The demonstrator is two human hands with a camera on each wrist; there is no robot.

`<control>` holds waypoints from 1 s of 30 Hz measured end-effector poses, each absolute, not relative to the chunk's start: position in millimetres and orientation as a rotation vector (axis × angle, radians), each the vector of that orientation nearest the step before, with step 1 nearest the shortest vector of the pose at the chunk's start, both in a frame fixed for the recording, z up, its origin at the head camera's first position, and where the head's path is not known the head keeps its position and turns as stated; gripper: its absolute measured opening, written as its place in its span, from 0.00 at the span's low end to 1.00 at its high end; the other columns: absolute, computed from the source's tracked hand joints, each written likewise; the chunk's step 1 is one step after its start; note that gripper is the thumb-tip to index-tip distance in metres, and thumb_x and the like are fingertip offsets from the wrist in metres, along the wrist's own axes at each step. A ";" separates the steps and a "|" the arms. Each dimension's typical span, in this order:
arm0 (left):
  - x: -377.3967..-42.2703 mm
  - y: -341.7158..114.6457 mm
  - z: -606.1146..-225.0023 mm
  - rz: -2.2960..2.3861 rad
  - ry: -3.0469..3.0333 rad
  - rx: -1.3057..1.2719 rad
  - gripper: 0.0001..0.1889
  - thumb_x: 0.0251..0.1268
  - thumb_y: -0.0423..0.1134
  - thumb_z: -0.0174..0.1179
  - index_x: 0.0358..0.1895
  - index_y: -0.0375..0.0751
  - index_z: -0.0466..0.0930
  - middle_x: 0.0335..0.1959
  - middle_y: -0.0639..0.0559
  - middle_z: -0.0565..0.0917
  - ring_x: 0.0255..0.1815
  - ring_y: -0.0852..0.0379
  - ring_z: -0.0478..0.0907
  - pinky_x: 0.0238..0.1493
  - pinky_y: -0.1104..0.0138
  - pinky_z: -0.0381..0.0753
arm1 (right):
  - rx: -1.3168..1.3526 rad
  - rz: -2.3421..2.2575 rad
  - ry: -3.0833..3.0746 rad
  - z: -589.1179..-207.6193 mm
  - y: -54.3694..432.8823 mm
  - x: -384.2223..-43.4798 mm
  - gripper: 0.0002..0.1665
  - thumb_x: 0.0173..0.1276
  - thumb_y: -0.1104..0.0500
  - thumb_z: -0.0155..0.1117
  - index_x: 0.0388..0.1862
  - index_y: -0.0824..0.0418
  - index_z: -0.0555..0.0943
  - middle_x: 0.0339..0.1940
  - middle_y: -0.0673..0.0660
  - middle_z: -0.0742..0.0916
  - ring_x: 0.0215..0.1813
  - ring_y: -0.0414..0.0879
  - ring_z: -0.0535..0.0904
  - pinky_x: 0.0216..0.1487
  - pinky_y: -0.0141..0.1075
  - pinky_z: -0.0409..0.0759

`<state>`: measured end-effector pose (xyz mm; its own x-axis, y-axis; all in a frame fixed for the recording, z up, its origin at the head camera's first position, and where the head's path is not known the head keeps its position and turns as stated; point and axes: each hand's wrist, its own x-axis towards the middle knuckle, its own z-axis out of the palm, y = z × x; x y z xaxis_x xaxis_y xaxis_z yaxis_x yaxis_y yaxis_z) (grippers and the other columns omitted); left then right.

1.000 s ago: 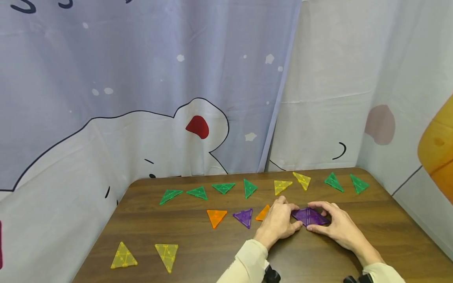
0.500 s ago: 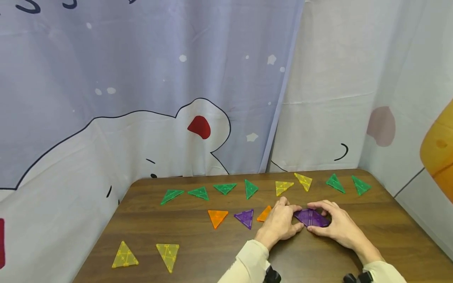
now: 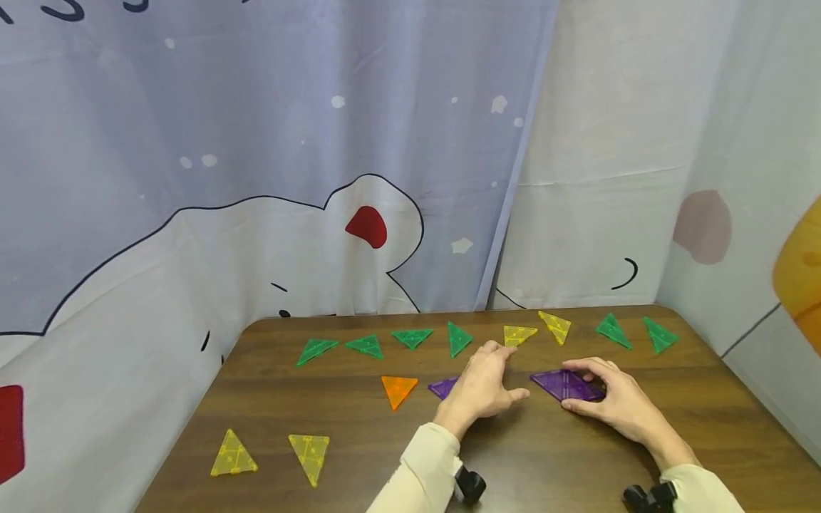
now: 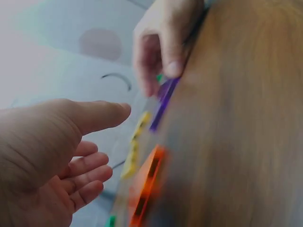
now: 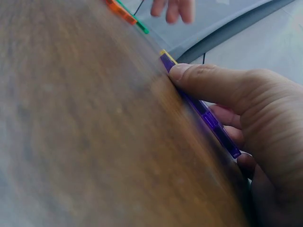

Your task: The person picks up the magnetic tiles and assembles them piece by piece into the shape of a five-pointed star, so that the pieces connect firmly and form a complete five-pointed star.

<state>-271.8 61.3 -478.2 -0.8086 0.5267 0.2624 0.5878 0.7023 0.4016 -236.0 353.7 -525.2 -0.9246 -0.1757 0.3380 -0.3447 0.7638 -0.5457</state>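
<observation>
Two purple triangular magnetic tiles [image 3: 556, 383] lie edge to edge on the wooden table, forming a diamond. My right hand [image 3: 616, 402] grips their right part between thumb and fingers; the right wrist view shows the thumb [image 5: 203, 80] along the purple edge. To the left, my left hand [image 3: 477, 388] hovers over the table with thumb spread and nothing held. Beneath it in the head view an orange triangular tile is hidden, though it shows in the left wrist view as an orange edge [image 4: 149, 187]. Another purple triangle [image 3: 441, 388] is partly covered by the left hand.
Along the back edge lie green triangles [image 3: 365, 346], yellow triangles [image 3: 555, 326] and further green ones [image 3: 659, 335]. An orange triangle [image 3: 398, 390] sits left of centre. Two larger yellow triangles [image 3: 234, 456] are at the front left. A patterned curtain [image 3: 288, 128] hangs behind the table.
My left hand has let go of the purple tiles and moved left, now covering the orange tile and part of the single purple one. My right hand keeps its grip.
</observation>
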 end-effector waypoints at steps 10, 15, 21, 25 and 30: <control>-278.1 -0.3 -489.5 -0.779 -2.776 -0.914 0.34 0.61 0.51 0.85 0.68 0.40 0.87 0.56 0.49 0.87 0.58 0.55 0.83 0.66 0.64 0.81 | 0.364 0.891 -2.711 -522.7 353.3 -234.8 0.38 0.63 0.41 0.89 0.70 0.46 0.86 0.53 0.45 0.87 0.53 0.41 0.77 0.51 0.40 0.76; -279.2 -3.0 -495.3 -0.737 -2.790 -0.926 0.32 0.62 0.52 0.85 0.66 0.41 0.89 0.53 0.51 0.88 0.57 0.54 0.82 0.67 0.61 0.79 | 0.412 0.890 -2.671 -524.6 345.8 -236.5 0.37 0.61 0.43 0.90 0.67 0.49 0.87 0.47 0.46 0.84 0.46 0.40 0.75 0.45 0.35 0.72; -277.2 3.2 -499.9 -0.725 -2.769 -0.946 0.28 0.62 0.51 0.85 0.62 0.43 0.92 0.50 0.53 0.89 0.55 0.55 0.79 0.61 0.64 0.78 | 0.438 0.894 -2.661 -526.4 344.8 -237.0 0.38 0.60 0.44 0.91 0.67 0.50 0.87 0.45 0.46 0.82 0.44 0.39 0.74 0.44 0.34 0.70; -277.6 6.8 -499.2 -0.715 -2.748 -0.938 0.26 0.61 0.51 0.85 0.59 0.44 0.93 0.49 0.54 0.89 0.53 0.55 0.79 0.57 0.65 0.76 | 0.454 0.900 -2.656 -525.5 345.5 -238.0 0.38 0.61 0.46 0.91 0.68 0.51 0.87 0.47 0.47 0.83 0.45 0.40 0.74 0.44 0.34 0.71; -278.2 11.3 -500.2 -0.665 -2.738 -0.917 0.25 0.60 0.51 0.86 0.57 0.45 0.94 0.47 0.55 0.90 0.51 0.56 0.79 0.54 0.66 0.75 | 0.449 0.903 -2.658 -527.4 346.5 -237.3 0.37 0.61 0.46 0.91 0.68 0.51 0.87 0.48 0.46 0.83 0.45 0.40 0.74 0.45 0.35 0.71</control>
